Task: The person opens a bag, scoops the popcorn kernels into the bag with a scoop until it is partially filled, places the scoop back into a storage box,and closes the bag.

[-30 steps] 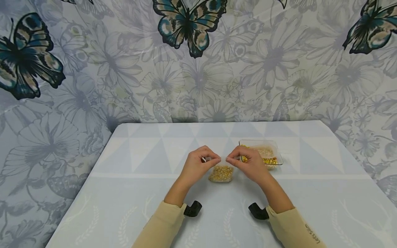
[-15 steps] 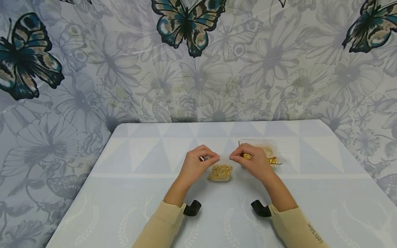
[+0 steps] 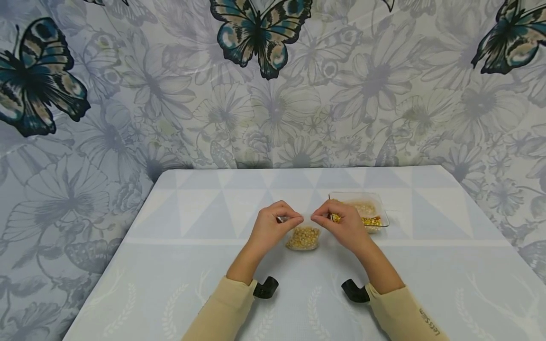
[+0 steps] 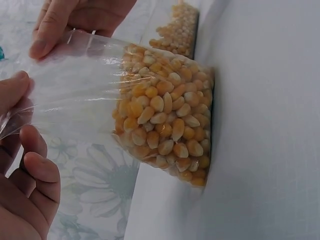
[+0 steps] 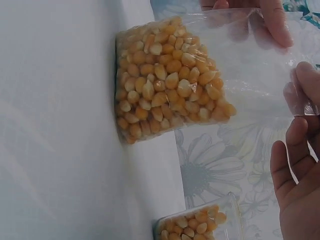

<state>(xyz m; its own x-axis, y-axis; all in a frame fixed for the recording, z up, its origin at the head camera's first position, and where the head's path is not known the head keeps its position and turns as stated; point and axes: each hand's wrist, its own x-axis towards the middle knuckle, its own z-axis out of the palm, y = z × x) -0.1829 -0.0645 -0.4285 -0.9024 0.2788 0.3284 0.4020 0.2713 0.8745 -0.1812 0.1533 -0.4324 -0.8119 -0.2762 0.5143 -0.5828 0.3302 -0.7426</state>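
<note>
A clear plastic bag [image 3: 304, 238] holds yellow corn kernels [image 4: 160, 115] in its lower part and stands upright on the table. My left hand [image 3: 274, 224] pinches one side of the bag's top between thumb and fingers. Opposite it, my right hand [image 3: 340, 224] pinches the other side, a small gap between the two hands' fingertips. In the right wrist view the clear upper part of the bag [image 5: 250, 65] stretches between the hands above the kernels.
Behind my right hand stands a clear rectangular container [image 3: 381, 208] with more corn kernels, partly hidden by the hand. The table [image 3: 204, 293] has a patterned cloth, and its far edge meets a butterfly-print wall covering [image 3: 273, 123].
My right hand shifted slightly right, away from the left, then came back in. The bag tipped a little leftward. Both hands keep their pinch on it.
</note>
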